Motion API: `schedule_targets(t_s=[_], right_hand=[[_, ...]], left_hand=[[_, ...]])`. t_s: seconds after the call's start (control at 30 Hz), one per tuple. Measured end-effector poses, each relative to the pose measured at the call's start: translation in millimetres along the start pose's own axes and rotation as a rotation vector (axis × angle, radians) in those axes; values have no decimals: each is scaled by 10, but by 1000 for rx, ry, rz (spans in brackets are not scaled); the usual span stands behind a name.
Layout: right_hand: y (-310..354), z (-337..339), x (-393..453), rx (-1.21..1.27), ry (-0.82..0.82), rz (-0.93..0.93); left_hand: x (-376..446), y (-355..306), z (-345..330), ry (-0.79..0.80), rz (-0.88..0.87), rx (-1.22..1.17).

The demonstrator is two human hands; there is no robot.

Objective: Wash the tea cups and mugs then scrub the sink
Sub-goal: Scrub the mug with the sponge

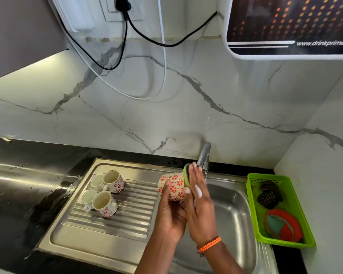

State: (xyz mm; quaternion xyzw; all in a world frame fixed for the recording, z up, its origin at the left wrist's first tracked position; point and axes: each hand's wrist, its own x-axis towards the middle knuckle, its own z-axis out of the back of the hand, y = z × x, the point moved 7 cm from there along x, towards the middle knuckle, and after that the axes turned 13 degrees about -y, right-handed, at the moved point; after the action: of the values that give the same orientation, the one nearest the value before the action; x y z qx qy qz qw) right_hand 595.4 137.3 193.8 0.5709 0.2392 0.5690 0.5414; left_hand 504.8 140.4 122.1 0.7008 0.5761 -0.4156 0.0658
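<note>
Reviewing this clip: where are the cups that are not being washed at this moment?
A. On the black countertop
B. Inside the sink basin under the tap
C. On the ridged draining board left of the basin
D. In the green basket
C: four cups sit on the ridged draining board, while the left hand holds a fifth, patterned mug over the basin.

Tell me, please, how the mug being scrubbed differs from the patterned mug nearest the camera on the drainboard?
The held mug is gripped by the left hand over the sink basin; the nearest drainboard mug rests untouched on the ridged drainboard. The held mug's mouth is covered by a sponge under the right hand; the drainboard mug's mouth is open, tilted up toward the camera. Both share the cream body with red flowers.
</note>
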Motion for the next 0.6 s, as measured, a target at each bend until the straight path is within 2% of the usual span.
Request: schedule_targets(t_s=[0.13, 0.23, 0.33, 0.47, 0.53, 0.6], right_hand=[[-9, 32, -292, -112, 111, 183], [-186, 87, -193, -163, 78, 147], [-121, -7, 57, -146, -9, 63], [152, -172, -145, -118, 92, 149], [78, -150, -295, -144, 131, 183], [-39, -122, -233, -166, 90, 139]], left_hand=[[72, -73, 7, -1, 2, -18], [164, -154, 96, -14, -72, -28], [129, -28, 113, 22, 1, 13], [95, -8, 55, 91, 143, -41], [116, -113, 74, 76, 105, -9], [165, -219, 106, 71, 60, 52]])
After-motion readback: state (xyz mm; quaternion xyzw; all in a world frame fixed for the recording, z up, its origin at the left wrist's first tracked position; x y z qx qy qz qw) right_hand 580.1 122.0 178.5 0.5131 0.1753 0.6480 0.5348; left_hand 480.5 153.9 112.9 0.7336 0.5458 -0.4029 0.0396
